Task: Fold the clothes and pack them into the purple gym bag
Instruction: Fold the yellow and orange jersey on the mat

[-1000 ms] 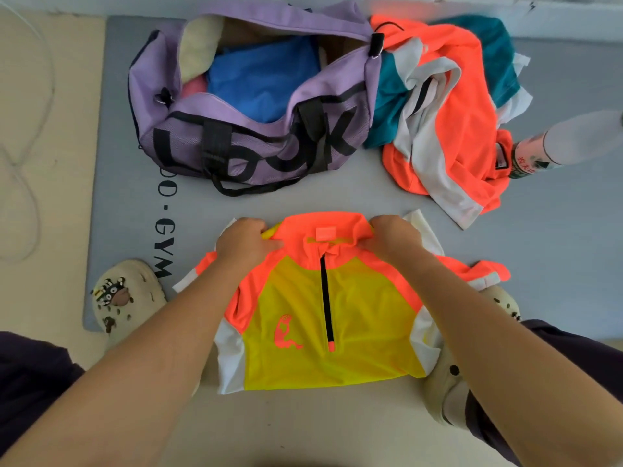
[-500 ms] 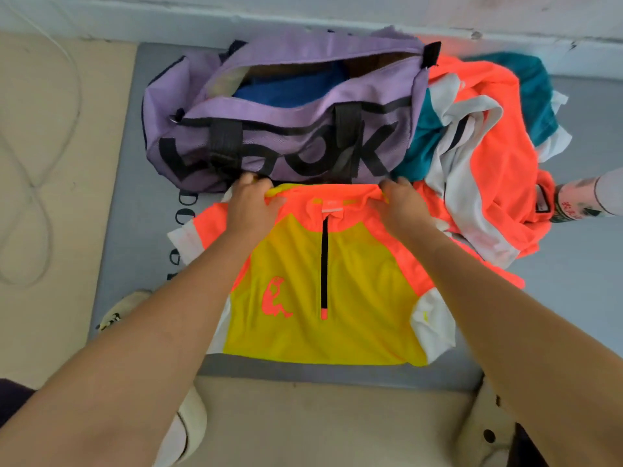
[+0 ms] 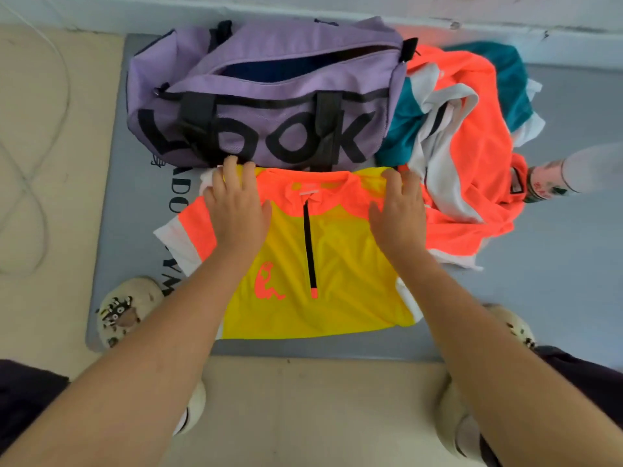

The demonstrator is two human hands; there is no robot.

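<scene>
A yellow and orange zip-neck shirt (image 3: 340, 261) lies spread face up on the grey gym mat (image 3: 539, 281), its collar close to the purple gym bag (image 3: 269, 96). My left hand (image 3: 236, 207) rests flat on the shirt's left shoulder, fingers apart. On the right shoulder my right hand (image 3: 397, 210) lies flat the same way. The bag stands behind the shirt with its zip partly open; something dark blue shows inside. A loose pile of orange, teal and white clothes (image 3: 472, 136) lies to the right of the bag.
A bottle (image 3: 553, 176) lies on the mat right of the pile. My two light clogs, the left clog (image 3: 124, 308) and the right clog (image 3: 505, 325), stand at the mat's near edge. A white cable (image 3: 30, 183) loops on the beige floor at left. A wall runs behind the bag.
The shirt has been carried forward up to the bag and laid down. Both hands, which pinched its shoulders, now lie flat and open on it.
</scene>
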